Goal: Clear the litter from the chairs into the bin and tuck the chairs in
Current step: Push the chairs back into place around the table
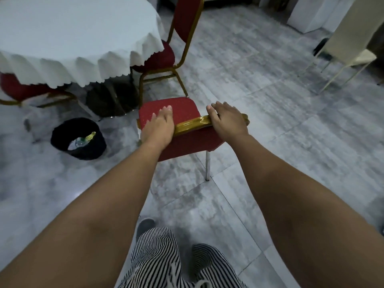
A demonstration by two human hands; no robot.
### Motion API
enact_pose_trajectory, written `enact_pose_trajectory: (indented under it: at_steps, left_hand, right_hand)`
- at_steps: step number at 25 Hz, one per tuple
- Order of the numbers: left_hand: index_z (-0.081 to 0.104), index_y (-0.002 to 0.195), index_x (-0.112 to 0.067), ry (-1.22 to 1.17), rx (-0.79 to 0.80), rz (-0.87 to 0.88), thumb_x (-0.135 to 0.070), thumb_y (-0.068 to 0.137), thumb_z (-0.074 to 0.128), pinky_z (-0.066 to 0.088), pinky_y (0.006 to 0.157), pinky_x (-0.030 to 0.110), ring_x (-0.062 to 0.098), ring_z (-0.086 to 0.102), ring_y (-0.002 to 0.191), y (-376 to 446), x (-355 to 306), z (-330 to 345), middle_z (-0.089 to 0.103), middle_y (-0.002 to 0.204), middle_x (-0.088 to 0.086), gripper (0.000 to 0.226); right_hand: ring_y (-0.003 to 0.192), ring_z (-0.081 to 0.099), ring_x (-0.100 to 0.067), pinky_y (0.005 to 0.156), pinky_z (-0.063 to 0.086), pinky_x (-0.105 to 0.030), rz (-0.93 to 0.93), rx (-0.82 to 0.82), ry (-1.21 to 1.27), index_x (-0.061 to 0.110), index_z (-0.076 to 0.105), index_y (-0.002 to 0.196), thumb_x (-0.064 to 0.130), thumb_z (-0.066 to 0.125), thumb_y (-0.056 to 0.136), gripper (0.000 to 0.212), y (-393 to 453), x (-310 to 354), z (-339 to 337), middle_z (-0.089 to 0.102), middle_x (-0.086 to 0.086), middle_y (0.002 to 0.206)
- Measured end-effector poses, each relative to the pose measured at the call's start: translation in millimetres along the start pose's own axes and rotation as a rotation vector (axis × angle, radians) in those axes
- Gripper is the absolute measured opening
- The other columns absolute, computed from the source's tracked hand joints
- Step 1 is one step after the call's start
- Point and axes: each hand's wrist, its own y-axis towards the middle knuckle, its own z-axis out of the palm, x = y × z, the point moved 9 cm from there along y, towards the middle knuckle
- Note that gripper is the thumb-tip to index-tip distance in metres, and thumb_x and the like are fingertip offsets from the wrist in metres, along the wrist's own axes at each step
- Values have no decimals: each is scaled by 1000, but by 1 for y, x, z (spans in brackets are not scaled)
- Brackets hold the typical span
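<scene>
A red chair [182, 107] with a gold frame stands just in front of me, its back toward me and its seat bare. My left hand [159, 126] lies over the left end of the gold top rail [192, 123], fingers stretched out above the seat. My right hand [227, 119] rests on the rail's right end, fingertips pointing forward past it. A black bin [62, 140] sits on the floor to the chair's left, with a plastic bottle and a yellow wrapper inside.
A round table with a white cloth [79, 38] fills the upper left. A second red chair [166, 57] stands at its right edge, a third [22, 88] sits under its left side. A cream chair [351, 53] stands at the far right, across grey tiled floor.
</scene>
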Motion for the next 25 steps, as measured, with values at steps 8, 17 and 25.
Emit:
enact_pose_trajectory:
  at_steps: [8, 17, 25]
  left_hand:
    - [26, 154, -21, 191, -26, 69, -50, 101, 4, 9, 123, 43, 20, 11, 151, 4, -2, 7, 22, 162, 0, 64]
    - [26, 154, -27, 176, -10, 9, -52, 101, 5, 13, 119, 41, 17, 13, 150, 1, 1, 6, 22, 161, -6, 62]
    - [20, 154, -32, 153, 5, -153, -54, 101, 5, 22, 115, 44, 22, 21, 149, -17, 1, 5, 18, 162, -4, 60]
  right_hand:
    - [105, 57, -25, 93, 39, -43, -106, -32, 18, 14, 65, 104, 53, 18, 94, 62, 13, -7, 1, 65, -3, 101]
    - [141, 38, -20, 115, 26, -43, -98, -41, 71, 20, 57, 136, 52, 20, 94, 64, 19, -16, 9, 54, 0, 143]
    - [144, 33, -16, 117, 22, -39, -225, 45, 103, 20, 52, 142, 42, 21, 94, 61, 21, -18, 6, 49, 1, 148]
